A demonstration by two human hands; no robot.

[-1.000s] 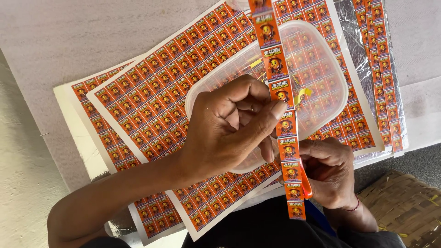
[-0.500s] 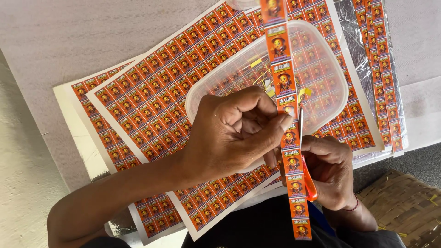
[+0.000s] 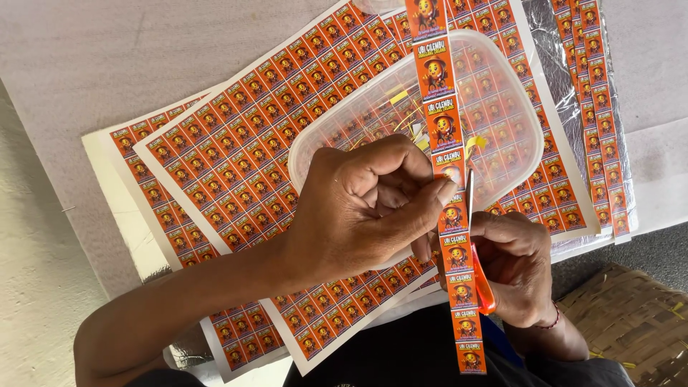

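Fingers (image 3: 401, 188) of the left hand (image 3: 358, 208): curled, thumb and forefinger pinching one long sticker strip (image 3: 448, 179) that hangs upright over the middle of the bench (image 3: 143, 50). Left forearm enters from the lower left corner, wrist bent inward. Right hand (image 3: 516, 269): one, low beside the strip near the bench's near edge, fingers closed round orange-handled scissors (image 3: 476, 244), whose blade points up beside the strip's right edge. Clear plastic tub (image 3: 516, 93): one, resting on the sheets. Sticker sheets (image 3: 236, 158): at least two, overlapping. Cut strips (image 3: 598, 107): several along the right edge; exact number unclear. Woven basket (image 3: 631, 322): one, off the near right corner.
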